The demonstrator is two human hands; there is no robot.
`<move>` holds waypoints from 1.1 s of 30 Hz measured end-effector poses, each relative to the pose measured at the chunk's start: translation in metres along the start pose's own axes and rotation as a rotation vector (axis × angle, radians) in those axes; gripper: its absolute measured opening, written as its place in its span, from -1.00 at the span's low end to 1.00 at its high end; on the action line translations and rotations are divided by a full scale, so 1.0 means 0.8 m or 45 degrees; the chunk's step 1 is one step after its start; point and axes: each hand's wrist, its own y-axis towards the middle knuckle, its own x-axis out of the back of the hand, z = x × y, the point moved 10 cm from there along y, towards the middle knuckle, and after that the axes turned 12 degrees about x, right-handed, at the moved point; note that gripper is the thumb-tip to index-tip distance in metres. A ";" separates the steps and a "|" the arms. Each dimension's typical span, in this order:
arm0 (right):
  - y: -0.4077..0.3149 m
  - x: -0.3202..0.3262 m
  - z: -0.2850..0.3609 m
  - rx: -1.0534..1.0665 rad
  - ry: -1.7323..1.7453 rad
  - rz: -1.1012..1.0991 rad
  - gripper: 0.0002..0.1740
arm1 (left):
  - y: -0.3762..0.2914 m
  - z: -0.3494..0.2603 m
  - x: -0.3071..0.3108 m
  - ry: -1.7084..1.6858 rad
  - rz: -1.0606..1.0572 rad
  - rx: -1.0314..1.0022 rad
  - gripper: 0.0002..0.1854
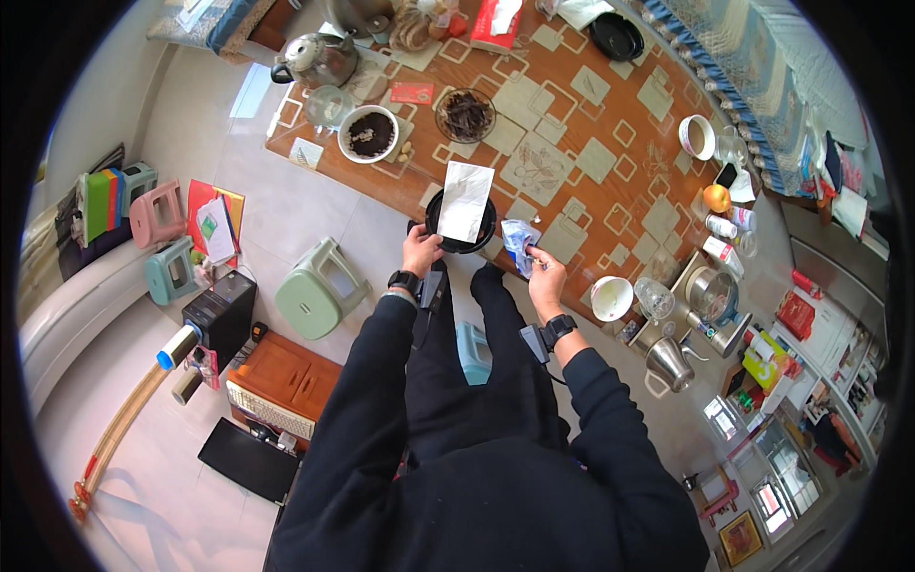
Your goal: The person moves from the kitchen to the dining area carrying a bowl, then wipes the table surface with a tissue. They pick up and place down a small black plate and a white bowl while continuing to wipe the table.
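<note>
My left hand (420, 250) grips the near left rim of a round black dish (489, 227), with the thumb over the edge. Across that dish lies a folded white paper tissue (466, 201), hiding most of its inside. To the right, my right hand (547, 277) pinches a crumpled blue-and-white plastic wrapper (517, 239) at the table's near edge. What the wrapper contains cannot be seen. Beyond the dish stands a glass bowl (444, 129) of dark brown strips. A white bowl (344, 150) of dark, soil-like material sits to its left.
The patterned table (607, 214) bears a steel kettle (322, 61), another black dish (616, 37), a white bowl (612, 299), glass jars (653, 299) and an orange-coloured fruit (716, 198). Green (311, 300) and blue (473, 354) plastic stools stand on the floor near my legs.
</note>
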 end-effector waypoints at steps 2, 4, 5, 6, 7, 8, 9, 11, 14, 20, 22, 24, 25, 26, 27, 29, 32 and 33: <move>0.000 0.005 -0.014 -0.015 0.000 -0.042 -0.69 | 0.010 0.004 -0.013 0.048 -0.032 0.013 -0.59; 0.002 0.000 -0.036 -0.155 0.019 -0.060 -0.69 | 0.021 0.001 -0.026 0.037 -0.028 0.007 -0.58; 0.005 -0.002 -0.033 -0.099 0.025 -0.085 -0.68 | 0.022 0.006 -0.026 0.045 -0.039 0.038 -0.57; 0.006 -0.004 -0.034 -0.097 0.029 -0.110 -0.68 | 0.022 0.005 -0.028 0.075 -0.045 0.016 -0.57; 0.008 -0.006 -0.038 -0.133 0.041 -0.136 -0.67 | 0.025 0.003 -0.030 0.103 -0.059 0.018 -0.57; 0.009 -0.010 -0.040 -0.158 0.085 -0.151 -0.68 | 0.028 0.000 -0.030 0.133 -0.078 0.034 -0.57; 0.012 -0.011 -0.037 -0.130 0.088 -0.172 -0.68 | 0.029 -0.003 -0.033 0.157 -0.062 0.028 -0.57; 0.014 -0.014 -0.040 -0.183 0.095 -0.203 -0.69 | 0.032 -0.004 -0.038 0.189 -0.059 0.072 -0.57; 0.020 -0.019 -0.040 -0.191 0.162 -0.227 -0.69 | 0.034 -0.020 -0.048 0.289 -0.053 0.023 -0.61; 0.024 -0.021 -0.043 -0.206 0.180 -0.315 -0.70 | 0.032 -0.040 -0.074 0.316 0.046 -0.048 -0.63; 0.024 -0.024 -0.045 -0.228 0.211 -0.329 -0.70 | 0.033 -0.047 -0.076 0.404 0.005 -0.072 -0.62; 0.026 -0.027 -0.039 -0.187 0.221 -0.325 -0.68 | 0.034 -0.049 -0.073 0.448 -0.041 -0.055 -0.61; 0.026 -0.029 -0.039 -0.201 0.227 -0.325 -0.68 | 0.035 -0.050 -0.072 0.473 -0.049 -0.065 -0.62; 0.026 -0.030 -0.038 -0.213 0.149 -0.303 -0.68 | 0.036 -0.048 -0.071 0.493 -0.058 -0.055 -0.63; 0.027 -0.031 -0.033 -0.173 0.152 -0.299 -0.68 | 0.037 -0.044 -0.068 0.506 -0.065 -0.028 -0.65; 0.026 -0.033 -0.031 -0.190 0.151 -0.299 -0.69 | 0.042 -0.045 -0.062 0.559 -0.115 -0.065 -0.68; 0.026 -0.036 -0.025 -0.189 0.145 -0.273 -0.71 | 0.052 -0.046 -0.052 0.651 -0.209 -0.106 -0.72; 0.027 -0.036 -0.021 -0.161 0.136 -0.273 -0.71 | 0.055 -0.043 -0.046 0.689 -0.254 -0.073 -0.74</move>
